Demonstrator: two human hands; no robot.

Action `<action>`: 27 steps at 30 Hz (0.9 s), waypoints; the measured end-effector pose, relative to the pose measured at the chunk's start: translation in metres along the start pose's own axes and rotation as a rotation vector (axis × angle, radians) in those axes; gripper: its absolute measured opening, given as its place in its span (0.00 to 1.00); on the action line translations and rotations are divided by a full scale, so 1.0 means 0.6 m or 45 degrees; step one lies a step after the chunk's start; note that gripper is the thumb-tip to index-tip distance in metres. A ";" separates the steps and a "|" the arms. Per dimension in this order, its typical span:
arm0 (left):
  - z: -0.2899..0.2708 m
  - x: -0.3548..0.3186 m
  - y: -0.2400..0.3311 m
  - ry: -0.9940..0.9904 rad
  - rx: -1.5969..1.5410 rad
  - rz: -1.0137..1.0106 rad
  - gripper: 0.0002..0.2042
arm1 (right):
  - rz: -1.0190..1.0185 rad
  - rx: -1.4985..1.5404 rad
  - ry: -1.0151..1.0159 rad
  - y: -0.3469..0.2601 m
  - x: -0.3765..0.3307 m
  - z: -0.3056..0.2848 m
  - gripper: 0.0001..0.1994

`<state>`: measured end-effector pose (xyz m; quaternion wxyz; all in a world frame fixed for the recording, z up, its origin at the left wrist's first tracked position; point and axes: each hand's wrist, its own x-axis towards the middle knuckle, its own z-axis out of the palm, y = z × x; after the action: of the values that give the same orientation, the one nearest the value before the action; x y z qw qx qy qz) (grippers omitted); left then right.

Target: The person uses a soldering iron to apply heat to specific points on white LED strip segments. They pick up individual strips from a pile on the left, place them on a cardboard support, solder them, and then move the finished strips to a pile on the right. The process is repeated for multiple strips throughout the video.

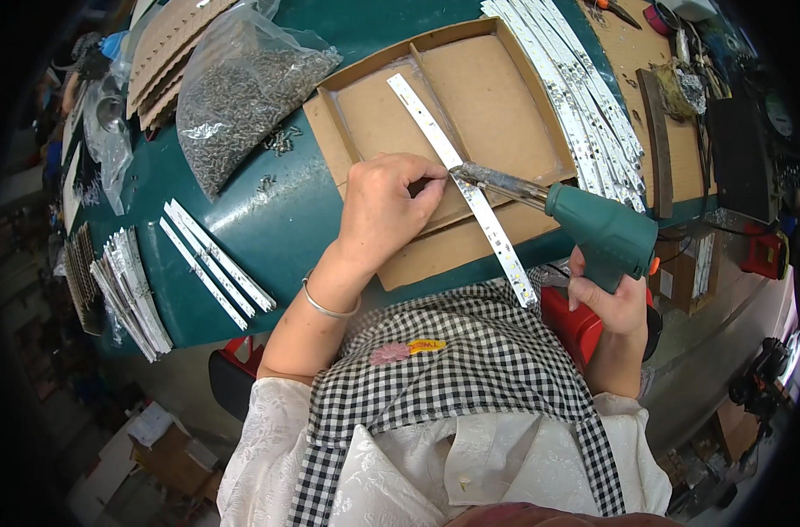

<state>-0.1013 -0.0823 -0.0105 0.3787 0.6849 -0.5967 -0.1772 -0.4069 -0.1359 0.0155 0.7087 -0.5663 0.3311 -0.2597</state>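
My right hand is wrapped round the grip of a green soldering gun. Its long metal tip reaches left to a white LED strip board, meeting it near the middle. The strip lies slantwise across a shallow cardboard tray, its near end sticking out over the table edge by my apron. Thumb and forefinger of my left hand are pinched together right beside the gun's tip, at the strip's left edge. Whatever sits between those fingertips is too small or hidden to make out.
A clear plastic bag of small metal parts stands left of the tray, with loose ones spilled beside it. White strips are piled at the right. More strips and a bundle lie at the left. Tools cover the far right.
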 end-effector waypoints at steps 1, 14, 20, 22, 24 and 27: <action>0.000 0.000 -0.001 0.006 0.002 0.005 0.05 | 0.011 -0.006 -0.005 0.000 0.001 -0.001 0.21; 0.001 0.000 0.003 0.031 -0.072 -0.035 0.03 | -0.097 0.268 0.153 -0.006 0.007 -0.012 0.33; 0.000 0.000 -0.003 0.016 0.009 0.026 0.05 | -0.202 0.303 0.226 -0.009 -0.001 -0.012 0.34; -0.002 0.000 -0.001 0.003 -0.004 0.011 0.05 | -0.200 0.345 0.239 -0.018 -0.004 -0.012 0.33; -0.005 0.000 0.002 -0.012 -0.011 -0.005 0.05 | -0.253 0.324 0.321 -0.023 -0.006 -0.013 0.33; -0.013 0.002 0.008 -0.038 0.028 0.000 0.06 | -0.331 0.332 0.373 -0.029 -0.011 -0.020 0.35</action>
<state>-0.0990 -0.0809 -0.0016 0.3623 0.6862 -0.6042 -0.1809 -0.4204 -0.1427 0.0317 0.6809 -0.4640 0.3183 -0.4688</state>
